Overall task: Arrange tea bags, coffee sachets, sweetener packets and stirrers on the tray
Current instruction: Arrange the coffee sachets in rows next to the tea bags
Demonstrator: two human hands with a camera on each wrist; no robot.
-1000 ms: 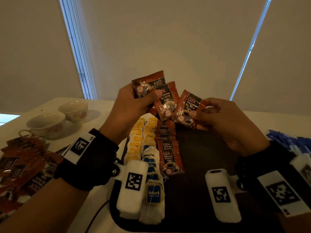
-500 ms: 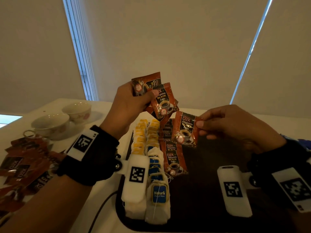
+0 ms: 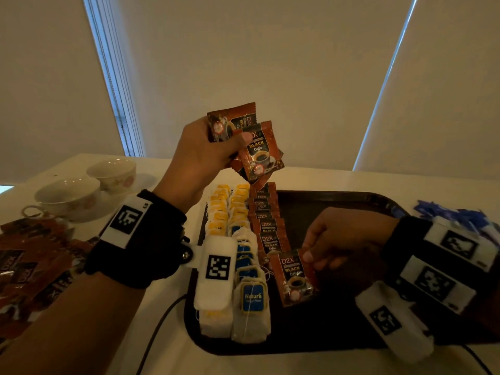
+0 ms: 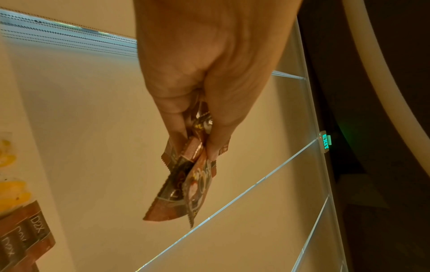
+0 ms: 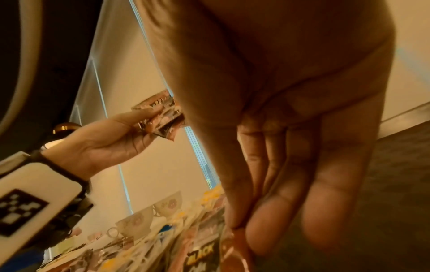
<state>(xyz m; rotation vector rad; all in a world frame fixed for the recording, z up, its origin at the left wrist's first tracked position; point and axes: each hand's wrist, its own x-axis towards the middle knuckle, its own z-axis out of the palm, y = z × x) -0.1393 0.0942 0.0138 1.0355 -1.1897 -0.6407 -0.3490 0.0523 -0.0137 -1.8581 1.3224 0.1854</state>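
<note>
1. Over the dark plastic tray point(image 3: 351, 201), your right hand point(image 3: 349, 239) pinches one brown foil coffee sachet point(image 3: 293, 277) by its right edge, at the near end of the sachet row point(image 3: 266, 220).
2. Your left hand point(image 3: 200, 161) grips a fan of spare brown sachets point(image 3: 251, 142) above the tray's far left.
3. Expect light, slippery, crinkly foil; hold the crimped edge, not the soft middle.

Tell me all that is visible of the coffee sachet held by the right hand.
The coffee sachet is a glossy red-brown foil packet with crimped edges, printed "D2X", "BLACK" and a coffee cup. It looks sealed. The right hand pinches its upper right edge, at the near end of the sachet row on the dark tray. Whether it touches the tray is unclear.
</note>
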